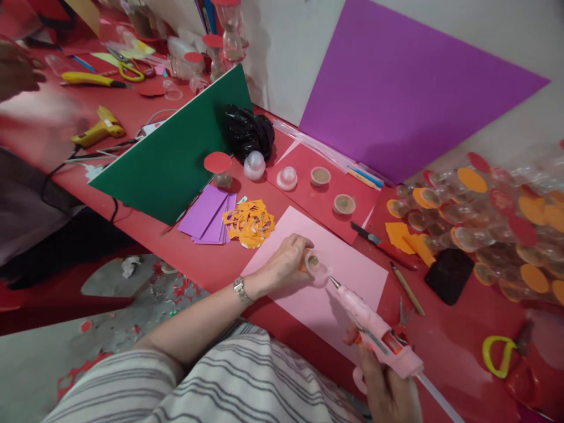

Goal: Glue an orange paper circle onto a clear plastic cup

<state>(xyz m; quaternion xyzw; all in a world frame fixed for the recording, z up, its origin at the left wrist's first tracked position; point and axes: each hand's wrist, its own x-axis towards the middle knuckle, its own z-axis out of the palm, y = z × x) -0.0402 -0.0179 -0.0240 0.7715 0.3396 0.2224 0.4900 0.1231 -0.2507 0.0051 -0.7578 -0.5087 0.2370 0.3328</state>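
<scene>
Over a pink sheet [352, 276], my left hand [286, 261], with a watch on its wrist, holds a small clear plastic cup [318, 267] on its side, with something brownish inside. My right hand [383, 376] is wrapped round the handle of a pink glue gun [374, 329]. Its metal nozzle points up and left, close to the cup's right side; whether they touch is hard to tell. A clear glue stick [440, 399] sticks out of the gun's back. Two cups of brown material [321, 176] stand behind on a red sheet [304, 170].
Purple cards [209, 214] and orange cutouts [249, 223] lie left, before a standing green board [176, 147]. A red-handled knife [396, 255], black phone [449, 276], scissors [497, 355] and piled cup pieces [502, 217] are right. Another person's hand [17, 70] is far left.
</scene>
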